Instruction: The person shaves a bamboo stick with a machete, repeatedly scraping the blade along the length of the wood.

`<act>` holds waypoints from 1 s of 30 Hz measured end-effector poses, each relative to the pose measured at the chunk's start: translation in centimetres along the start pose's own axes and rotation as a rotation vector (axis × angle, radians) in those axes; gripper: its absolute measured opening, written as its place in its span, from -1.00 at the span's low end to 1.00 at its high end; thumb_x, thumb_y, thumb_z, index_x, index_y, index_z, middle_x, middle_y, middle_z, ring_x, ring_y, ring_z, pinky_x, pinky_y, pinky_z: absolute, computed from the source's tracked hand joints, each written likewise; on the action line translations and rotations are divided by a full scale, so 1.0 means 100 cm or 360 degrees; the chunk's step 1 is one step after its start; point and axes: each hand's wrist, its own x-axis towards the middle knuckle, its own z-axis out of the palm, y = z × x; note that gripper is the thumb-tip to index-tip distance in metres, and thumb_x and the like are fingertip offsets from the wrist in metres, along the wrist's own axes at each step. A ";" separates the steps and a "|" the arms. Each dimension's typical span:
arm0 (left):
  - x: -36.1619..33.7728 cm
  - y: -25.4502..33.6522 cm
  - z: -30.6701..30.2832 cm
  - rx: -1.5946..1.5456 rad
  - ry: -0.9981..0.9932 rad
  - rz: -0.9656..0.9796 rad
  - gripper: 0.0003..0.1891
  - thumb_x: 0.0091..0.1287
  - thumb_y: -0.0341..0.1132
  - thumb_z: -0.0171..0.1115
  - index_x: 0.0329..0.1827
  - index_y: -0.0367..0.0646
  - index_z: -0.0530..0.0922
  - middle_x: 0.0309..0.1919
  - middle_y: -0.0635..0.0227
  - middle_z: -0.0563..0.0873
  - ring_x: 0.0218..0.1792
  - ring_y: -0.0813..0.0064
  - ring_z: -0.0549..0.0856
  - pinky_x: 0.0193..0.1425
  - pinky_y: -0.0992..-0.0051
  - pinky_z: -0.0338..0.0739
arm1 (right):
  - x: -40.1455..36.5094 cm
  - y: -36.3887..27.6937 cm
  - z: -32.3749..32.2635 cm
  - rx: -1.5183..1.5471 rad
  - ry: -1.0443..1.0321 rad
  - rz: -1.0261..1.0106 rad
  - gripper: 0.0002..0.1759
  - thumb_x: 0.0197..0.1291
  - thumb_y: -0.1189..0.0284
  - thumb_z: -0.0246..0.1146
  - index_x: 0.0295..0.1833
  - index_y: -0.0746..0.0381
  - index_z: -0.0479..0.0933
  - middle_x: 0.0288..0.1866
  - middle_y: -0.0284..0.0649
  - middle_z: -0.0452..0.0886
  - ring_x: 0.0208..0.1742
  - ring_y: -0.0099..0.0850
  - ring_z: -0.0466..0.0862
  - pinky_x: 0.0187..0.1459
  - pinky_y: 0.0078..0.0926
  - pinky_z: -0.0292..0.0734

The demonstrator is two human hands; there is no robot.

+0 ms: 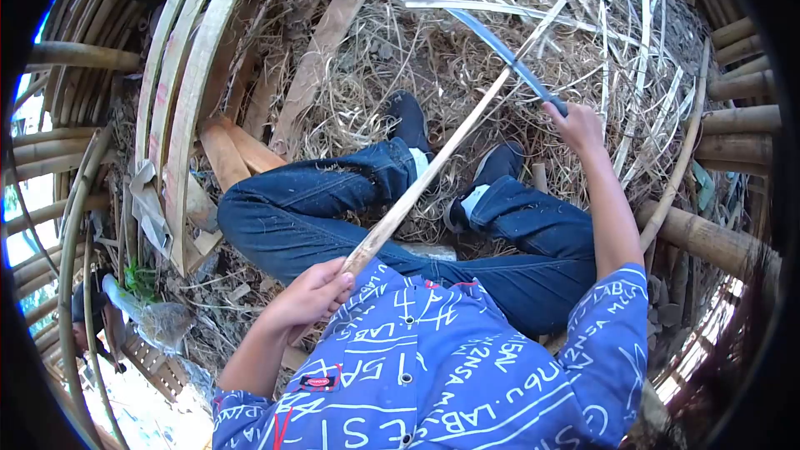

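Observation:
A long pale strip of bamboo (442, 157) runs slantwise from my lap up to the far right. My left hand (312, 293) is closed round its near end, close against my shirt. In my right hand (577, 129) is the dark handle of a long knife (497, 43), its narrow blade pointing up and to the left. The blade crosses the strip near the strip's far end, its edge right at the wood. Both of my legs, in jeans, are bent beneath the strip.
Curly shavings (367, 100) cover the ground around my shoes. Split pale strips (642, 50) lie at the far right. A wooden slat frame (196, 75) stands at the left, with bamboo poles (708, 237) along the right side. Part of another person (87, 317) shows at the lower left.

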 end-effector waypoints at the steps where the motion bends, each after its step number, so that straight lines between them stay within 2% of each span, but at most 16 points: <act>1: 0.000 0.002 -0.004 -0.0088 -0.0032 -0.0062 -0.91 0.56 -0.28 -0.05 -0.11 -0.05 0.40 -0.54 0.64 0.34 -0.61 0.82 0.27 -0.60 0.75 0.16 | -0.008 -0.012 -0.008 -0.0008 0.0011 0.0024 -0.26 0.21 -0.31 0.08 -0.37 0.20 0.70 -0.52 -0.04 0.67 -0.42 -0.10 0.72 -0.31 -0.14 0.58; 3: 0.001 0.000 -0.009 -0.0083 -0.0015 -0.0077 -0.90 0.56 -0.28 -0.04 -0.14 -0.04 0.39 -0.54 0.64 0.34 -0.61 0.82 0.28 -0.60 0.75 0.15 | -0.025 -0.023 -0.015 -0.0190 -0.0027 -0.0381 -0.26 0.21 -0.31 0.09 -0.30 0.20 0.70 -0.52 -0.06 0.66 -0.42 -0.10 0.72 -0.30 -0.14 0.59; 4: 0.000 0.001 -0.010 -0.0024 -0.0012 -0.0074 -0.90 0.56 -0.27 -0.03 -0.14 -0.04 0.40 -0.55 0.64 0.34 -0.61 0.82 0.29 -0.60 0.74 0.16 | -0.032 -0.021 -0.009 -0.0260 0.0002 -0.0535 -0.27 0.20 -0.32 0.09 -0.24 0.17 0.71 -0.52 -0.09 0.66 -0.44 -0.17 0.72 -0.30 -0.17 0.59; 5: -0.003 0.002 -0.012 0.0034 0.0006 -0.0069 -0.90 0.55 -0.27 -0.03 -0.15 -0.04 0.40 -0.55 0.64 0.35 -0.61 0.82 0.29 -0.60 0.74 0.17 | -0.027 -0.017 -0.008 -0.0252 0.0001 -0.0541 -0.27 0.20 -0.32 0.09 -0.24 0.17 0.71 -0.52 -0.09 0.66 -0.44 -0.17 0.72 -0.30 -0.17 0.59; 7: -0.012 0.000 -0.009 0.0028 0.0006 -0.0135 -0.88 0.55 -0.26 -0.02 -0.17 -0.05 0.40 -0.55 0.64 0.35 -0.61 0.81 0.29 -0.60 0.74 0.18 | -0.018 0.006 -0.005 0.0042 -0.0295 -0.0204 -0.27 0.19 -0.33 0.10 -0.23 0.15 0.72 -0.51 -0.10 0.67 -0.43 -0.22 0.72 -0.29 -0.20 0.60; 8: -0.010 0.001 -0.007 0.0068 -0.0005 -0.0082 -0.89 0.55 -0.27 -0.03 -0.15 -0.05 0.41 -0.52 0.65 0.36 -0.58 0.82 0.30 -0.57 0.75 0.19 | -0.008 0.027 0.003 -0.0055 -0.0022 -0.0051 -0.27 0.20 -0.33 0.09 -0.24 0.15 0.72 -0.49 -0.08 0.68 -0.41 -0.23 0.73 -0.29 -0.23 0.61; 9: -0.009 0.001 -0.003 0.0095 -0.0015 -0.0030 -0.89 0.56 -0.28 -0.03 -0.14 -0.06 0.42 -0.50 0.66 0.36 -0.56 0.83 0.30 -0.54 0.76 0.20 | -0.006 0.019 0.003 -0.0060 -0.0015 -0.0062 -0.27 0.20 -0.33 0.09 -0.24 0.15 0.72 -0.49 -0.08 0.68 -0.41 -0.23 0.73 -0.29 -0.23 0.61; 11: 0.001 0.001 -0.004 0.0016 -0.0011 0.0028 -0.90 0.55 -0.28 -0.02 -0.12 -0.06 0.43 -0.49 0.66 0.36 -0.55 0.84 0.30 -0.54 0.77 0.19 | -0.004 0.003 0.005 -0.0020 -0.0075 0.0135 -0.25 0.20 -0.34 0.06 -0.29 0.17 0.71 -0.45 -0.04 0.70 -0.36 -0.16 0.74 -0.25 -0.18 0.61; 12: 0.002 0.003 -0.011 -0.0038 -0.0030 -0.0022 -0.90 0.55 -0.28 -0.02 -0.14 -0.06 0.42 -0.50 0.66 0.36 -0.56 0.84 0.29 -0.55 0.77 0.18 | -0.001 0.010 0.023 0.0045 0.0037 0.0017 -0.23 0.20 -0.34 0.06 -0.35 0.20 0.69 -0.43 0.00 0.69 -0.33 -0.07 0.74 -0.23 -0.11 0.59; 13: 0.002 0.003 -0.017 -0.0094 -0.0059 -0.0087 -0.90 0.55 -0.28 -0.02 -0.15 -0.06 0.42 -0.50 0.67 0.35 -0.57 0.85 0.29 -0.56 0.77 0.17 | -0.014 -0.006 0.013 0.0043 0.0123 -0.0074 -0.23 0.19 -0.33 0.07 -0.39 0.24 0.66 -0.46 0.03 0.68 -0.34 0.01 0.72 -0.24 -0.05 0.57; 16: 0.003 0.000 -0.023 -0.0073 -0.0034 -0.0117 -0.86 0.56 -0.25 -0.02 -0.21 -0.04 0.40 -0.53 0.68 0.34 -0.59 0.85 0.27 -0.59 0.77 0.14 | -0.030 -0.022 0.003 0.0027 0.0108 -0.0224 -0.22 0.17 -0.33 0.09 -0.41 0.26 0.64 -0.52 0.02 0.66 -0.38 0.01 0.71 -0.27 -0.05 0.57; 19: 0.001 -0.005 -0.024 -0.0015 -0.0019 -0.0129 -0.85 0.55 -0.23 -0.01 -0.22 -0.02 0.40 -0.54 0.70 0.33 -0.59 0.86 0.26 -0.59 0.78 0.14 | -0.033 -0.027 0.001 0.0030 -0.0008 -0.0164 -0.29 0.18 -0.27 0.15 -0.42 0.23 0.65 -0.55 0.00 0.63 -0.41 -0.01 0.69 -0.29 -0.04 0.53; 22: -0.001 -0.004 -0.023 -0.0034 -0.0013 -0.0148 -0.85 0.55 -0.22 -0.01 -0.22 -0.02 0.40 -0.54 0.70 0.33 -0.59 0.86 0.26 -0.59 0.78 0.13 | -0.023 -0.009 0.010 0.0045 0.0245 0.0069 -0.25 0.19 -0.33 0.09 -0.45 0.21 0.64 -0.59 -0.06 0.62 -0.47 -0.06 0.69 -0.38 -0.11 0.54; 26: -0.001 0.000 -0.017 -0.0026 -0.0035 -0.0080 -0.83 0.56 -0.20 -0.01 -0.23 -0.02 0.40 -0.55 0.70 0.32 -0.60 0.86 0.25 -0.60 0.79 0.12 | -0.014 0.008 0.005 -0.0225 0.0248 0.0108 -0.22 0.14 -0.39 0.08 -0.39 0.18 0.66 -0.52 -0.07 0.68 -0.41 -0.10 0.73 -0.35 -0.12 0.59; 30: 0.005 -0.003 -0.026 -0.0088 -0.0092 -0.0132 -0.79 0.57 -0.18 -0.03 -0.26 -0.02 0.37 -0.58 0.71 0.29 -0.63 0.86 0.20 -0.63 0.77 0.07 | -0.011 0.004 0.016 -0.0043 0.0270 0.0196 -0.21 0.15 -0.39 0.06 -0.40 0.18 0.66 -0.54 -0.07 0.66 -0.44 -0.10 0.72 -0.36 -0.16 0.58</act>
